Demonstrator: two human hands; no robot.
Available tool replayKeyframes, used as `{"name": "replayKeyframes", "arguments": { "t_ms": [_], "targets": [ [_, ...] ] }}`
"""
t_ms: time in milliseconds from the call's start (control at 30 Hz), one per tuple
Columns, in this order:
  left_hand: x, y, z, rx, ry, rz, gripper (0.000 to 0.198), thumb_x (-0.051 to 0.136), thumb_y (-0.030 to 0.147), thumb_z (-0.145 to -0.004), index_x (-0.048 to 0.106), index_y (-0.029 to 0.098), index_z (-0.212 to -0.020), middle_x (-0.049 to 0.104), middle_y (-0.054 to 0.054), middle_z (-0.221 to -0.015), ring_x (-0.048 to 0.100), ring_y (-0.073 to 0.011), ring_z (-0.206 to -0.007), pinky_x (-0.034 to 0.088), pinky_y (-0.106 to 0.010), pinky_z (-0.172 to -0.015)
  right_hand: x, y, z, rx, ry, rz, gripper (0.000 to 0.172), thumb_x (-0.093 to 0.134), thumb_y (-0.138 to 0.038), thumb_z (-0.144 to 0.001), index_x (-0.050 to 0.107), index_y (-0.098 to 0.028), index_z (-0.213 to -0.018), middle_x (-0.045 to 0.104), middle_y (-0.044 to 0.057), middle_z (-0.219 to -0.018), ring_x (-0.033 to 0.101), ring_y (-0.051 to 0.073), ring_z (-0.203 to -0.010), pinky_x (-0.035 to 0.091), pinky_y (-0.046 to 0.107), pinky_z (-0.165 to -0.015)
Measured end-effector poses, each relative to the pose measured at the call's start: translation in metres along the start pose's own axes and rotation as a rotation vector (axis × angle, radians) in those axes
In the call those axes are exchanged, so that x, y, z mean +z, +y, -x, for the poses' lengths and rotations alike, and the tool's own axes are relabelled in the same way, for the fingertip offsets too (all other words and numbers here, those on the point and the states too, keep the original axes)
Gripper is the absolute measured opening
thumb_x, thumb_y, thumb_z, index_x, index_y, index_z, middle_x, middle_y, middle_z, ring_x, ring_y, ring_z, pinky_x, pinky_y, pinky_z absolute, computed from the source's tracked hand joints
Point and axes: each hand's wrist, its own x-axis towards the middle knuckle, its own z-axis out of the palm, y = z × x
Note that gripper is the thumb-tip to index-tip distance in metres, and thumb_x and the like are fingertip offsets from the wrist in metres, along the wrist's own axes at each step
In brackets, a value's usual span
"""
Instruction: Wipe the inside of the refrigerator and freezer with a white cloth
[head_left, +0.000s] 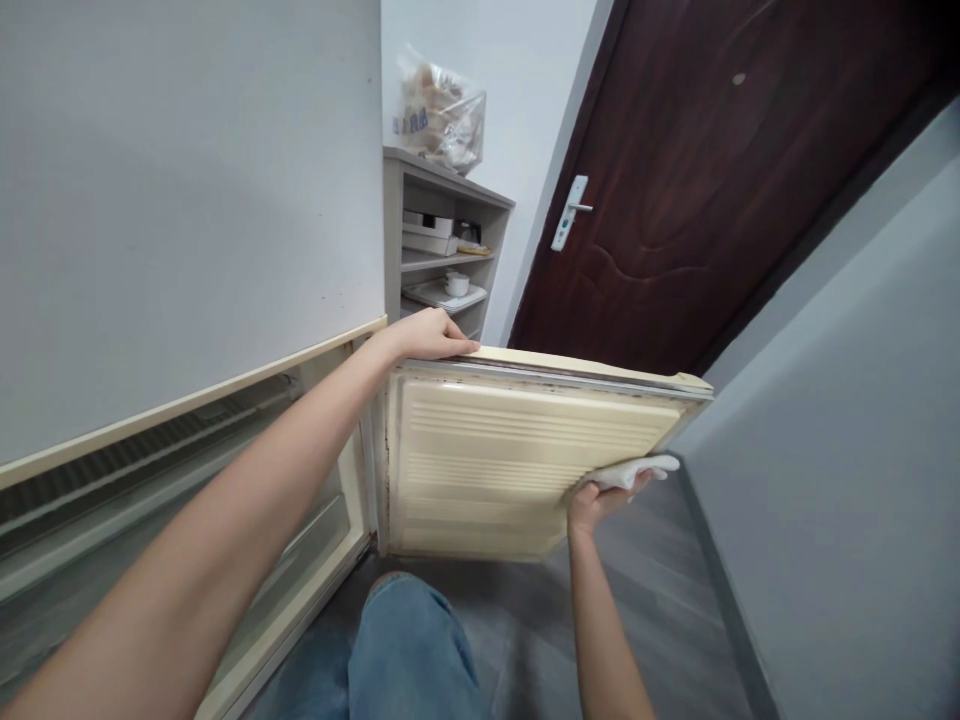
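The lower refrigerator door (pixel 480 470) stands swung out, its cream ribbed inner panel facing me. Along its top edge, near the hinge side, lies my left hand (pixel 431 335), closed over the rim with its far fingers partly hidden. My right hand (pixel 600 503) grips a folded white cloth (pixel 634 472) near the free side of the door, where the cloth overlaps the inner panel. Dark stains mark the door's gasket (pixel 385 470). To the left, the open compartment (pixel 285 500) shows behind my left forearm.
An upper white panel (pixel 187 200) stands above the compartment. Behind the door is a grey shelf unit (pixel 457 188) with a plastic bag (pixel 442 115) on top and a white cup (pixel 456 284) inside. A dark red door (pixel 675 200) and a wall (pixel 847 420) bound the right. My knee (pixel 412 640) is below.
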Motion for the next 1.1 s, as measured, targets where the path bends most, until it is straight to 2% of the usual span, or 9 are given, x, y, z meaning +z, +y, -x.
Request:
{"name": "replayKeyframes", "arguments": {
  "t_ms": [167,400,533,667,733,833,933,1000,1100],
  "targets": [
    [0.001,-0.003,-0.001,0.012,0.006,-0.011,0.045,0.054,0.056,-0.069,0.075,0.018,-0.082,0.065,0.000,-0.064,0.048,-0.0140,-0.057,0.030,-0.030,-0.055,0.016,-0.061,0.039,-0.003,-0.005,-0.073,0.071,0.036,-0.024,-0.079,0.016,-0.001,-0.143,0.015,0.028,-0.148,0.006,0.036,-0.140,0.014,0.058,-0.109],
    [0.003,-0.008,-0.002,0.000,0.008,-0.077,0.049,0.048,0.060,-0.073,0.075,0.019,-0.083,0.059,0.001,-0.059,0.045,-0.0128,-0.055,0.030,-0.030,-0.054,0.046,-0.205,0.152,-0.185,-0.318,-0.145,0.067,0.035,-0.022,-0.082,0.020,-0.013,-0.146,0.019,0.021,-0.149,-0.006,0.038,-0.139,0.016,0.074,-0.097],
    [0.003,-0.008,-0.001,0.005,0.015,-0.065,0.050,0.048,0.060,-0.073,0.075,0.019,-0.082,0.058,0.001,-0.059,0.044,-0.0127,-0.055,0.030,-0.030,-0.054,0.043,-0.241,0.181,-0.315,-0.530,-0.114,0.058,0.042,-0.018,-0.080,0.042,-0.026,-0.138,0.040,0.010,-0.141,0.008,0.036,-0.138,0.016,0.067,-0.101],
    [0.003,-0.007,0.000,0.009,0.023,-0.037,0.049,0.050,0.059,-0.071,0.075,0.019,-0.084,0.061,0.000,-0.060,0.046,-0.0137,-0.056,0.029,-0.031,-0.055,0.027,-0.227,0.166,-0.594,-0.843,-0.151,0.055,0.045,-0.028,-0.088,0.032,-0.040,-0.141,0.051,0.000,-0.135,0.036,0.026,-0.127,0.025,0.049,-0.103],
    [0.002,-0.006,0.000,0.016,0.022,-0.024,0.047,0.052,0.058,-0.071,0.075,0.019,-0.084,0.063,0.000,-0.061,0.047,-0.0142,-0.056,0.029,-0.031,-0.055,0.019,-0.208,0.155,-0.629,-0.871,-0.152,0.052,0.045,-0.031,-0.090,0.033,-0.043,-0.139,0.053,-0.002,-0.133,0.041,0.023,-0.124,0.027,0.045,-0.103],
    [0.001,-0.005,0.001,0.025,0.024,-0.013,0.045,0.053,0.057,-0.070,0.075,0.020,-0.082,0.064,0.000,-0.062,0.048,-0.0147,-0.056,0.029,-0.032,-0.055,0.011,-0.170,0.142,-0.559,-0.764,-0.068,0.046,0.048,-0.029,-0.087,0.047,-0.043,-0.131,0.056,-0.001,-0.128,0.040,0.026,-0.125,0.024,0.050,-0.105],
    [0.001,-0.004,0.002,0.031,0.029,-0.016,0.044,0.053,0.055,-0.069,0.076,0.020,-0.081,0.064,0.000,-0.060,0.048,-0.0152,-0.056,0.029,-0.032,-0.055,0.008,-0.130,0.125,-0.488,-0.576,0.035,0.042,0.047,-0.026,-0.087,0.053,-0.035,-0.128,0.051,0.006,-0.133,0.027,0.030,-0.134,0.020,0.059,-0.105],
    [0.001,-0.004,0.002,0.036,0.033,-0.020,0.044,0.053,0.055,-0.069,0.076,0.020,-0.081,0.064,0.000,-0.060,0.049,-0.0156,-0.056,0.029,-0.033,-0.055,0.009,-0.103,0.104,-0.403,-0.428,0.061,0.046,0.043,-0.030,-0.090,0.044,-0.028,-0.136,0.038,0.011,-0.143,0.012,0.032,-0.140,0.020,0.064,-0.103],
    [0.001,-0.005,0.002,0.036,0.041,-0.014,0.044,0.054,0.055,-0.068,0.076,0.020,-0.082,0.065,0.000,-0.061,0.048,-0.0155,-0.057,0.029,-0.032,-0.055,0.014,-0.064,0.057,-0.098,-0.225,0.060,0.060,0.030,-0.035,-0.093,0.016,-0.016,-0.147,0.015,0.020,-0.151,0.000,0.032,-0.141,0.020,0.066,-0.103]
  ]
}}
